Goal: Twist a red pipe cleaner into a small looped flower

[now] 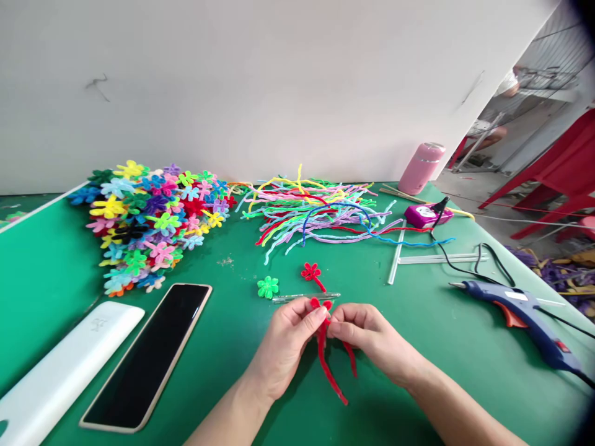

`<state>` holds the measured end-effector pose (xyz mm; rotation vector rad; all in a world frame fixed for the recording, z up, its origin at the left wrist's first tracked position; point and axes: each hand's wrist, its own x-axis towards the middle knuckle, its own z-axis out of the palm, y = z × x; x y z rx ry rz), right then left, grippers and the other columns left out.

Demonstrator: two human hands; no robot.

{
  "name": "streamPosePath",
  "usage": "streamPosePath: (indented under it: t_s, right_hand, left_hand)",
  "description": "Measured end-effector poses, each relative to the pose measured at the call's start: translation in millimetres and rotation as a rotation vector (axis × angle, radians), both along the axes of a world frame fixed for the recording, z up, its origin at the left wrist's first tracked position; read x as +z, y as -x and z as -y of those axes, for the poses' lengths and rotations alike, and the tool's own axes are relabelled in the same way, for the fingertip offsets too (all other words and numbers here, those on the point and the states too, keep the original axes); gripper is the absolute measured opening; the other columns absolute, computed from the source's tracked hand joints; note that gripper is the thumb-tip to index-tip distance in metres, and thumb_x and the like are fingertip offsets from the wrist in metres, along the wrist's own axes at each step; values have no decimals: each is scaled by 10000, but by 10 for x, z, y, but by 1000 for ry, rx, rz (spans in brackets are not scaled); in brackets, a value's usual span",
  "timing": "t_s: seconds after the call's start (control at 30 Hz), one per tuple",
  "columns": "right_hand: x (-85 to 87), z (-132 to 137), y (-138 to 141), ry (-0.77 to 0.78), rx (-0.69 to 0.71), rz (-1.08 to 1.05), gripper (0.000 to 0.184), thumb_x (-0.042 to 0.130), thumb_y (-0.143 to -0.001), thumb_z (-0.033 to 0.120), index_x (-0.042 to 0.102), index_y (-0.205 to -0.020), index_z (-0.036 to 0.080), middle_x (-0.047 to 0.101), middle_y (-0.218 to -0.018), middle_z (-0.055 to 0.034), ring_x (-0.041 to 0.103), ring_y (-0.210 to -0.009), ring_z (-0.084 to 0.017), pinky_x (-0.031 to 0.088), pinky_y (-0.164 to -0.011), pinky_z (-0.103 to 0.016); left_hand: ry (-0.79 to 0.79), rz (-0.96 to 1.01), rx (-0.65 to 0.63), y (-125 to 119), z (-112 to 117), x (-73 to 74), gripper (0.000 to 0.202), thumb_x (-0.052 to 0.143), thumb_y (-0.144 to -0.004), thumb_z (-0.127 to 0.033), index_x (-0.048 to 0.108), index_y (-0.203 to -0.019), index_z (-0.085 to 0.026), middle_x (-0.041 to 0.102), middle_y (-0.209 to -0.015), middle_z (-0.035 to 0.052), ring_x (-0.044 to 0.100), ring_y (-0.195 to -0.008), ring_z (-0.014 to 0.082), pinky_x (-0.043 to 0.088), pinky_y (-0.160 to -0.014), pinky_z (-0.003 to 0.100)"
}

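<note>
Between my two hands is a red pipe cleaner [328, 365], bent into small loops at the top with two tails hanging down. My left hand [290, 341] pinches it just under the loops. From the other side, the fingertips of my right hand [372, 337] are closed on it too. Just beyond my fingers lies a clear pen-like rod [302, 298]. A red pipe-cleaner flower [311, 271] with a short stem and a green pipe-cleaner flower [268, 287] rest on the table near the rod.
Finished flowers [153, 223] form a colourful heap at the left. Loose pipe cleaners [320, 214] are piled at the back. A phone [149, 356] and white power bank [69, 371] lie left. Glue gun [520, 316], glue sticks [437, 259], purple device [425, 215] and pink bottle [422, 167] are right.
</note>
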<state>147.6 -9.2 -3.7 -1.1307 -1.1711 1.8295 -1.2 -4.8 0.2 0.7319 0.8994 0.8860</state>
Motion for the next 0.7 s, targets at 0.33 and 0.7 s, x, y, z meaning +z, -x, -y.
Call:
streamPosePath:
  t_s: [0.33,0.7]
  right_hand:
    - [-4,12,32,23,1,-131,302,549,-785,427,521,-666,150,587,-552,-5,533,-550,-112,368,-531,-208]
    - [-97,20,65,-121,-187,43,332,561,-782,432,478,-625,152,424,-482,63,342,-437,-53,262,-431,-186]
  left_hand:
    - [-56,-118,-20,-24,16,-34,146,591,-767,-283,576,-738,-141,546,-655,-12,486,-509,88,421,-510,228]
    - [-83,-146,-4,-48,50,-35,151,513,-830,-291,566,-814,-151,513,-651,-18,440,-567,82,376,-551,204]
